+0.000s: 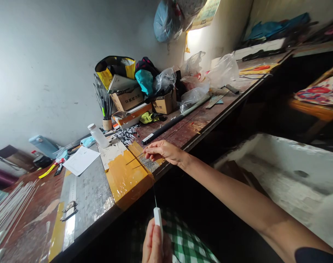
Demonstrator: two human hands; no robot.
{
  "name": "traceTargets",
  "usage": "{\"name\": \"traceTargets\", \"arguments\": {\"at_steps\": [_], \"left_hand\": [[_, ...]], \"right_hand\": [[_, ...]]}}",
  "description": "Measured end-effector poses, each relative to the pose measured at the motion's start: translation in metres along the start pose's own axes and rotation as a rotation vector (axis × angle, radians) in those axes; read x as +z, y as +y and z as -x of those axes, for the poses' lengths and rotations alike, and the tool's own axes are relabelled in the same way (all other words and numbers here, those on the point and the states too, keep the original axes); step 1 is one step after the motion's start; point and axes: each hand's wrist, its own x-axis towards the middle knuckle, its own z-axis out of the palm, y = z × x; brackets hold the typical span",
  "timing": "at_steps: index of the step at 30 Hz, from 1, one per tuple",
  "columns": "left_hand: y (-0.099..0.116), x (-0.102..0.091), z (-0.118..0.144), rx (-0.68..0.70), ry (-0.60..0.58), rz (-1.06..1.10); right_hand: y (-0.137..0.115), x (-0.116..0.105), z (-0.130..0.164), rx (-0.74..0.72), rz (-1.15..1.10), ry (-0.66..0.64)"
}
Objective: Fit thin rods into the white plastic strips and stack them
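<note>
My right hand (163,151) reaches out over the yellow-taped patch (125,177) of the workbench and pinches a few thin dark rods (136,159) near the bench edge. My left hand (154,244) sits low at the bottom of the view, closed around a slim white handle (158,219). A fine wire or needle (154,191) runs up from that handle toward my right hand's fingers. Green checked cloth (186,243) lies under my left hand.
A metal plate (91,195) with a ruler (70,204) lies left of the yellow tape. Behind are a white bottle (98,136), paper sheet (81,160), black-and-white sticks (126,136), a long black tube (171,122), cardboard boxes (128,99) and bags. White rods (7,210) lie far left.
</note>
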Motion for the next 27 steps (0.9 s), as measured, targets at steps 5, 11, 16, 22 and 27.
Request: {"name": "traceTargets", "arguments": {"at_steps": [5,11,16,22,27], "left_hand": [[0.007,0.003,-0.005,-0.049,-0.004,0.216],[0.030,0.012,-0.021,0.098,0.042,0.352],[0.038,0.034,-0.033,0.197,-0.008,0.316],[0.036,0.052,-0.039,0.223,-0.042,0.339],[0.040,0.052,-0.043,0.154,0.004,0.413]], "right_hand": [[0.000,0.004,0.010,-0.023,0.134,0.041],[0.048,0.021,0.102,0.084,0.373,-0.032],[0.094,0.030,0.172,0.282,0.586,0.003],[0.098,0.026,0.189,0.207,0.797,0.188],[0.083,0.024,0.189,0.195,0.839,0.167]]}}
